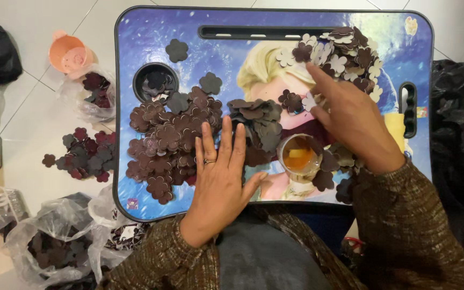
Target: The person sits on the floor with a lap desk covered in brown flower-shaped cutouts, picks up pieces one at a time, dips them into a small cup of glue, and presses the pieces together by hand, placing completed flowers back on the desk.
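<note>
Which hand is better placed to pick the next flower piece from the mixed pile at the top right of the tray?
The right hand: its fingers already touch the mixed pile. The left hand lies flat on the dark brown pieces, farther away.

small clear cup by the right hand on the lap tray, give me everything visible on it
The small clear cup is a round, see-through plastic-looking cup standing upright on the printed lap tray, seen from above. It holds amber-orange liquid or glue with a paler yellow lump in the middle. Dark flower-shaped cutouts crowd its rim on the left and below. The right hand lies just above and to its right; the left hand, flat on the tray, is to its left. Whether either touches it cannot be told.
</note>
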The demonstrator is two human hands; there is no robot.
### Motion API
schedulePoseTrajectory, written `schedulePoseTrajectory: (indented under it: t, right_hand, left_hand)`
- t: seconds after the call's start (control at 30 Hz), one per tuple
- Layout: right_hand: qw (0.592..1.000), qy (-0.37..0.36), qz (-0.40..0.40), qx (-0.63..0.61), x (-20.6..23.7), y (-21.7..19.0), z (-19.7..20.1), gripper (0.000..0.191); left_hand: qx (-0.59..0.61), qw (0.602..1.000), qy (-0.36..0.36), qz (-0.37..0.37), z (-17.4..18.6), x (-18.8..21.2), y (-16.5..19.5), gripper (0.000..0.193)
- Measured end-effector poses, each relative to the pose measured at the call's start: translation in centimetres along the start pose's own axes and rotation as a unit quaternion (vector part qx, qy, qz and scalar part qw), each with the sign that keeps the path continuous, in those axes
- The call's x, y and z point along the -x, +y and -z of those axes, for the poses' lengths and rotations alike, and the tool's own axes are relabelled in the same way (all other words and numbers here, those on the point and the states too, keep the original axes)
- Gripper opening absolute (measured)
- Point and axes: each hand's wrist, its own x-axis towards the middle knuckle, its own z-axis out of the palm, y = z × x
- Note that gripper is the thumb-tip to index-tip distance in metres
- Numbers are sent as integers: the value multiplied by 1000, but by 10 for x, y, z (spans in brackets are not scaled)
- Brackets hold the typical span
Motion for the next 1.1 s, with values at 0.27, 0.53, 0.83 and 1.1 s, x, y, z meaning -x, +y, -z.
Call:
schedulePoseTrajectory:
  t: [0.27, 0.53, 0.83, 1.1]
  right_hand:
    - [993, 84, -30, -74, 5, -8, 9, 74]
    - [963, 223, -61, -138, 61, -47, 31, 59]
    - [899, 144, -160, -381, 109, -94, 8, 70]
    - [978, 207, -9, 14, 112, -82, -19, 42]
  left_hand:
    - [79, 991, 96, -47, 19, 3, 9, 68]
    - [246, 963, 93, -52, 22, -16, 26, 37]
    - [466, 881, -42, 71, 10, -17, 42, 27]
    - [526, 825, -21, 203, 3, -6, 17, 19]
